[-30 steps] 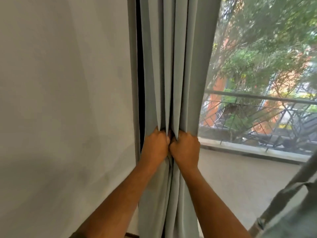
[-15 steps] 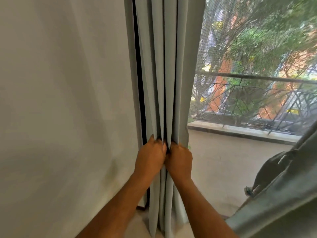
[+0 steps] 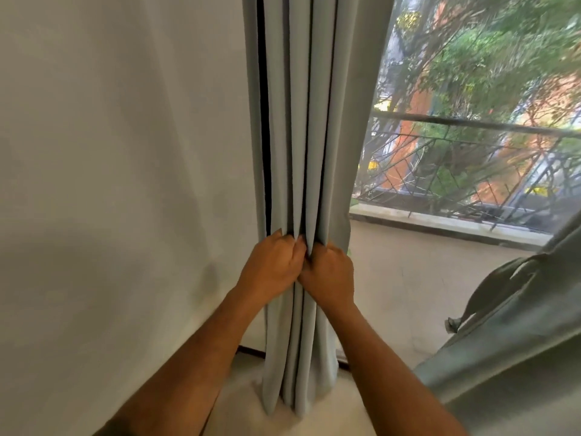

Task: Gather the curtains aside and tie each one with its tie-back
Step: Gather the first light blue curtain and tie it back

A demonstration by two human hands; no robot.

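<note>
Both hands are clenched on the curtain (image 3: 309, 127), knuckles side by side and touching at about the middle of its hanging length. On one side the left hand (image 3: 273, 266) wraps the folds nearest the wall, fingers curled round the front pleats; on the other the right hand (image 3: 329, 276) grips the folds toward the glass, its thumb edge pressed against the left hand's fingers. That pale grey-blue cloth is bunched into a narrow column of tight vertical pleats, hanging straight down against the edge of the white wall (image 3: 119, 171), with a dark slit showing between fabric and wall. Below the fists the pleats stay gathered and run down to the light floor (image 3: 405, 297), where the hem just reaches the ground beside a dark threshold strip. Off to the right, the window (image 3: 471, 127) stands uncovered: a metal railing (image 3: 465, 158) with diagonal bars, green trees and an orange building beyond it, all somewhat blurred. In the lower right corner a second swathe of grey fabric (image 3: 515, 366) slants across, well apart from the hands; whether it is another curtain or a tie-back I cannot tell.
</note>
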